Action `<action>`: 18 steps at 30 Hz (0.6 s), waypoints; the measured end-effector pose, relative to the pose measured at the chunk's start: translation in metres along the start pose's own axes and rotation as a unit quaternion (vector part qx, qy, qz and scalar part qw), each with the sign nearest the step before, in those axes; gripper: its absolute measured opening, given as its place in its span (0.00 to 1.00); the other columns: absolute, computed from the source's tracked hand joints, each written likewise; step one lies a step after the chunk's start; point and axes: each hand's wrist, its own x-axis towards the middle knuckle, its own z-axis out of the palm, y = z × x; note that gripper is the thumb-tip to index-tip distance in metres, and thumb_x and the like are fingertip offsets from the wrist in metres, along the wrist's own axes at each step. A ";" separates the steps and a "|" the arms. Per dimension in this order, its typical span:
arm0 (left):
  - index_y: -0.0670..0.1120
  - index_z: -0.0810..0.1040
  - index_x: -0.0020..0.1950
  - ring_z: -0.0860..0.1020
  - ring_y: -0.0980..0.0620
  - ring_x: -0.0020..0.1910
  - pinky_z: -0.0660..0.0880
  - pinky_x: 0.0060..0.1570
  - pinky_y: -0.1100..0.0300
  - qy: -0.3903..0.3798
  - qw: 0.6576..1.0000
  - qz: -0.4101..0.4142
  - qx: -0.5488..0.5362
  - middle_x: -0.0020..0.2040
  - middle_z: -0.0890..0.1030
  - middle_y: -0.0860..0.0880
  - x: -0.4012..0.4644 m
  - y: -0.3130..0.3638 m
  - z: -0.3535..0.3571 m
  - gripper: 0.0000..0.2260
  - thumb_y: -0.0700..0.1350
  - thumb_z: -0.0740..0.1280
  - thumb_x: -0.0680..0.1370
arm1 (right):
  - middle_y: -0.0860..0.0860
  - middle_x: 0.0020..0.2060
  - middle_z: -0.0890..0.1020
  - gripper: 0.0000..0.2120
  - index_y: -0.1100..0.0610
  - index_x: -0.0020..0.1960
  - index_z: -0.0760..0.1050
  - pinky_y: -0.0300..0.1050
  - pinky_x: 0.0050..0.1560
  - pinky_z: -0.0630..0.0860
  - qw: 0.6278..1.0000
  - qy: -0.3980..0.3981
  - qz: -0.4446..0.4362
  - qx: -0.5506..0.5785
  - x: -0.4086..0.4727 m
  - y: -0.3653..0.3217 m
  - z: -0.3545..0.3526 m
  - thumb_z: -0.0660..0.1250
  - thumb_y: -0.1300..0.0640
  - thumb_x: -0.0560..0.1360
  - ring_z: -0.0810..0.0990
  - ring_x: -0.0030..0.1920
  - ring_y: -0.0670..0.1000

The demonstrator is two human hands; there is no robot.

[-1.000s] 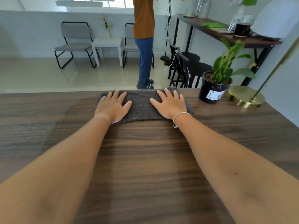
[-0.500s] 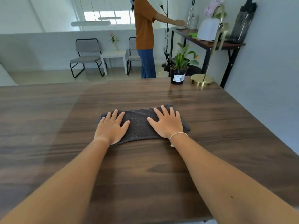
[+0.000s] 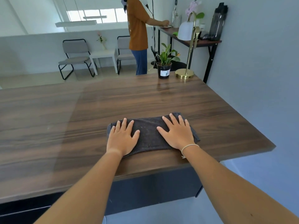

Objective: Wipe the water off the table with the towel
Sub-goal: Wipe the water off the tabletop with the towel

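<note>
Dark folded towel (image 3: 149,135) near worktop (image 3: 145,97) front edge, pinned under left hand (image 3: 123,139) and right hand (image 3: 178,134), fingers spread flat. Potted plant (image 3: 164,65), brass lamp base (image 3: 184,73) far corner; standing person (image 3: 137,29) beyond.

Pale walls (image 3: 258,65); bright window (image 3: 95,15) at the back; two grey chairs (image 3: 75,58) flank a white side table (image 3: 103,58); glossy floor (image 3: 32,79).

Bare table (image 3: 48,113) spreads wide across the frame's left and centre. Only a potted plant (image 3: 164,65) and brass lamp base (image 3: 184,74) crowd the upper-right far corner
</note>
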 end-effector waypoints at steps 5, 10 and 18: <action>0.52 0.49 0.78 0.47 0.46 0.79 0.45 0.76 0.51 0.000 1.000 0.026 -0.001 0.80 0.48 0.47 -0.016 0.012 0.004 0.27 0.59 0.46 0.80 | 0.47 0.79 0.50 0.30 0.42 0.77 0.51 0.55 0.76 0.41 1.000 0.011 0.018 -0.003 -0.027 0.012 -0.001 0.44 0.34 0.77 0.46 0.78 0.56; 0.52 0.49 0.78 0.47 0.46 0.79 0.44 0.76 0.51 0.001 0.999 0.032 -0.007 0.80 0.48 0.47 -0.019 0.013 0.002 0.27 0.59 0.46 0.80 | 0.47 0.79 0.51 0.30 0.42 0.77 0.51 0.55 0.76 0.41 1.000 0.012 0.026 -0.004 -0.030 0.012 -0.003 0.45 0.34 0.77 0.46 0.78 0.56; 0.52 0.66 0.73 0.64 0.45 0.72 0.62 0.69 0.51 0.061 0.997 -0.001 -0.048 0.74 0.66 0.48 0.007 0.006 -0.019 0.23 0.57 0.55 0.79 | 0.48 0.78 0.54 0.31 0.44 0.76 0.56 0.57 0.75 0.45 0.999 0.008 0.036 0.036 0.001 0.032 -0.021 0.49 0.33 0.76 0.51 0.78 0.56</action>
